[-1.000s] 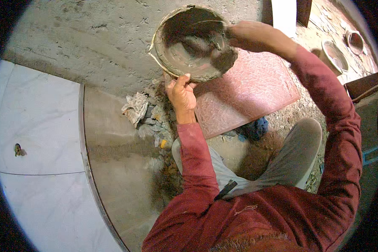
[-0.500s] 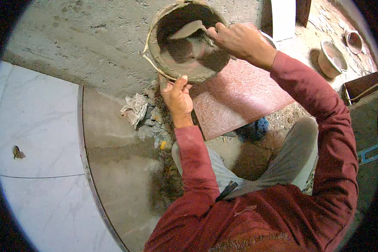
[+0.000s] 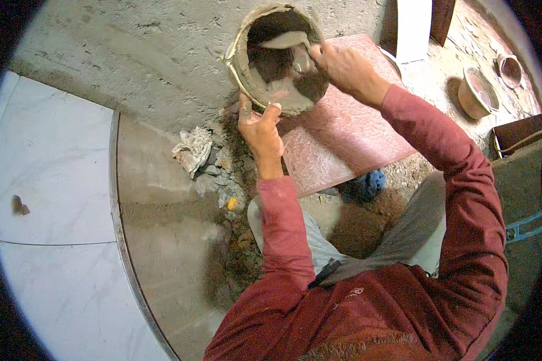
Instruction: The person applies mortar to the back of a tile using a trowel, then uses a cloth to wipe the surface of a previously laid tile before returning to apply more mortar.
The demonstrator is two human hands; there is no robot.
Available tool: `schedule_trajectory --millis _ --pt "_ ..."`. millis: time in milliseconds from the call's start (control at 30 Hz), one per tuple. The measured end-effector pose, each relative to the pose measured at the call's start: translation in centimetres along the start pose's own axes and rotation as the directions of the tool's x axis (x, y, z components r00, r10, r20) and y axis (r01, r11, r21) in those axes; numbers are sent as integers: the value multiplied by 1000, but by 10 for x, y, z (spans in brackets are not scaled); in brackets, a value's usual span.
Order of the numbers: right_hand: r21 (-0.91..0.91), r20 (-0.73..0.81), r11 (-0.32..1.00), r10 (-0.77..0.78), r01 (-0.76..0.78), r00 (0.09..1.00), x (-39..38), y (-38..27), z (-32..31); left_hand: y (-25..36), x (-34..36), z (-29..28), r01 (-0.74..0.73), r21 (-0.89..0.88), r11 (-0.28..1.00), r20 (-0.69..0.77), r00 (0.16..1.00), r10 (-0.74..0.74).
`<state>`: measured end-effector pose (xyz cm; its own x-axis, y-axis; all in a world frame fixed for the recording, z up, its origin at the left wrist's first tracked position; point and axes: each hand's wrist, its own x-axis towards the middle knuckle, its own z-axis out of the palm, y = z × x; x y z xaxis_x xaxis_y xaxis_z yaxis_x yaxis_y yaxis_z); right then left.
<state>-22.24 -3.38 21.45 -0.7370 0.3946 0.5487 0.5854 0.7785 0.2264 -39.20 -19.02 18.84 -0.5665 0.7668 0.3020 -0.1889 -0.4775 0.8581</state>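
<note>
A round mortar pan [image 3: 242,72], crusted with grey cement, is tilted on its side at the top centre. My left hand [image 3: 260,129] grips its near rim from below. My right hand [image 3: 342,67] reaches in from the right and holds a trowel [image 3: 286,41] whose blade lies inside the pan against wet grey mortar [image 3: 283,96]. The pan sits over the far corner of a reddish patterned tile [image 3: 343,141] lying flat on the ground.
Bare rough concrete lies at the top left, white floor tiles [image 3: 48,174] with a metal edge strip at the left. A crumpled rag [image 3: 193,150] and rubble sit beside my left arm. A blue sponge [image 3: 364,185], small bowls [image 3: 476,93] and a dark tray are at the right.
The pan has been tipped further up onto its side and shifted slightly right. My right hand has drawn the trowel higher inside it; my left hand kept its hold on the rim.
</note>
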Motion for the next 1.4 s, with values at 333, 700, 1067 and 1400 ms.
schedule_trajectory --millis 333,700,1067,1400 --pt "142 11 988 51 -52 999 6 -5 -2 -3 4 0 -5 59 998 -54 999 8" --pt "356 221 932 -8 -73 975 -30 31 3 -10 8 9 -119 9 993 -104 987 119" --pt "476 278 877 -73 -71 958 48 2 -12 -18 3 3 -22 26 999 -144 989 26" --pt "514 358 849 -80 -125 930 33 -20 -13 7 4 -23 -219 179 959 14 975 220"
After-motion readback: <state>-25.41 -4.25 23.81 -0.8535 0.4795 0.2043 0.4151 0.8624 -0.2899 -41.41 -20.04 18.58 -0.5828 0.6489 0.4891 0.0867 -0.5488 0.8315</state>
